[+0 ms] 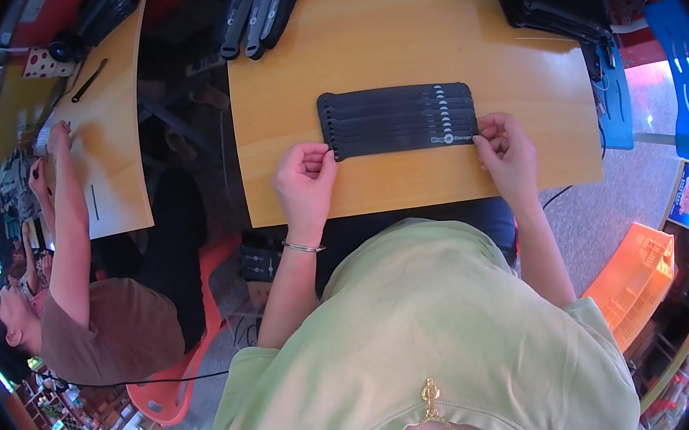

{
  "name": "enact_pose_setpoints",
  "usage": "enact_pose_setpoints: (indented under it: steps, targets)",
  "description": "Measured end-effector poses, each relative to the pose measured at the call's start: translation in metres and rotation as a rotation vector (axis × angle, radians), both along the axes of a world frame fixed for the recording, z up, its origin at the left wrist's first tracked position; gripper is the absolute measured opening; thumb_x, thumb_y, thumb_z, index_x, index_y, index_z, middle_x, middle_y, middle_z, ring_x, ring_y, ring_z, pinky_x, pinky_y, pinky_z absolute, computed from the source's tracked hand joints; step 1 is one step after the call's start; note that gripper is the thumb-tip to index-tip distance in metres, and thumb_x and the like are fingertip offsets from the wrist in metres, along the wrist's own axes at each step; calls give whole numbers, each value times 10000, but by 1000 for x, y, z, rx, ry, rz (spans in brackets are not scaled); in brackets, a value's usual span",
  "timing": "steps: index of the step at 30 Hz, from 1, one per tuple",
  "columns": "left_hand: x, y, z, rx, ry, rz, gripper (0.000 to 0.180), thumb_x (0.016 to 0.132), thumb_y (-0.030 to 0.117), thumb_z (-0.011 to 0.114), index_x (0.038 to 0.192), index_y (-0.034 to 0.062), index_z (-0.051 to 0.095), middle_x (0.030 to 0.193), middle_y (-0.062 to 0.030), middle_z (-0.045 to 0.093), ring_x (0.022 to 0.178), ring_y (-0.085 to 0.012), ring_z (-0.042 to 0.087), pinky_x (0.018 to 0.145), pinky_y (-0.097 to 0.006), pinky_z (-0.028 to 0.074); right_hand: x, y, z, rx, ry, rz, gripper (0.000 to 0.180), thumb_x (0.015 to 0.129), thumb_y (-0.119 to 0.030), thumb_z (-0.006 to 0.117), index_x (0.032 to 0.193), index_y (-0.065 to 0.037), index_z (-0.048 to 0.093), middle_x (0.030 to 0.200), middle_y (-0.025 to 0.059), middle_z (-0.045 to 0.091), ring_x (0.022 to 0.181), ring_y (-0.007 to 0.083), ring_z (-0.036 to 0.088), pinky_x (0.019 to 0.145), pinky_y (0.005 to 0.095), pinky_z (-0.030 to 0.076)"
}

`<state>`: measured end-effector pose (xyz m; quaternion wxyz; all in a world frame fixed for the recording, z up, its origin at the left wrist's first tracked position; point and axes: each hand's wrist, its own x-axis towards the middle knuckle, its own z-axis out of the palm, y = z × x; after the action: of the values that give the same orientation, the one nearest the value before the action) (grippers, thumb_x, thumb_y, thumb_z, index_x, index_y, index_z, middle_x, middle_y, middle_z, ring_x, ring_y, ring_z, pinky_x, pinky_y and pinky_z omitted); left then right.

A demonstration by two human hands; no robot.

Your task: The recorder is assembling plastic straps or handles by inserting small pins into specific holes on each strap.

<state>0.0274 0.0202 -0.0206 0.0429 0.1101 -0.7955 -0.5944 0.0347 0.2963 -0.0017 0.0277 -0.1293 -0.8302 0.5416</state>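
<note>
From where I stand, the black straps point(397, 119) lie overlapped on the table point(401, 33), between the hands and slightly beyond them, long axis running side to side. The left hand point(306, 181) pinches the nearest strap's left end and the right hand point(509, 156) its right end, thumbs against fingers, so neither is nearer. Off to the right sits an orange basket point(638, 278), its contents impossible to make out.

Both hands point(305, 184) point(512, 162) pinch — level, well apart, forearms point(290, 296) reaching forward.
</note>
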Motion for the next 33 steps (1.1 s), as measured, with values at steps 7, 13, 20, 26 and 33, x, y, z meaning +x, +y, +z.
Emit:
enact_pose_setpoints:
  steps: [7,13,20,26,33]
  targets:
    - [-14,14,32,-701,463,-159,306,821,119,639,1119,74,588,1160,-161,512,1049,-275,532,867,-382,447,-11,-7,19,335,308,193,304,834,-108,635,1124,-54,562,1035,107,607,932,242,600,759,307,501]
    - [-40,46,33,-1088,407,-476,546,877,362,538,1364,156,401,1443,-172,281,1350,-325,237,1061,-537,212,-50,-37,21,894,492,467,582,877,-434,502,1369,-146,387,1425,92,356,1348,272,269,1090,488,177]
    - [-44,49,12,-1101,360,-579,539,904,383,475,1383,159,374,1451,-150,280,1350,-325,245,1065,-551,189,-51,-37,1,1014,291,628,575,895,-478,437,1378,-171,381,1461,85,298,1372,260,220,1095,528,137]
    - [-57,50,22,-1094,338,-583,528,911,393,458,1364,128,399,1455,-151,274,1347,-331,252,1066,-555,188,-56,-53,10,1020,333,542,621,884,-526,420,1378,-152,380,1431,89,351,1347,250,279,1091,530,149]
    - [-58,44,2,-1111,335,-536,566,901,437,461,1347,92,417,1447,-162,289,1358,-320,232,1086,-544,145,-55,-64,-1,996,359,601,683,861,-544,446,1393,-127,347,1425,82,356,1350,244,271,1093,524,147]
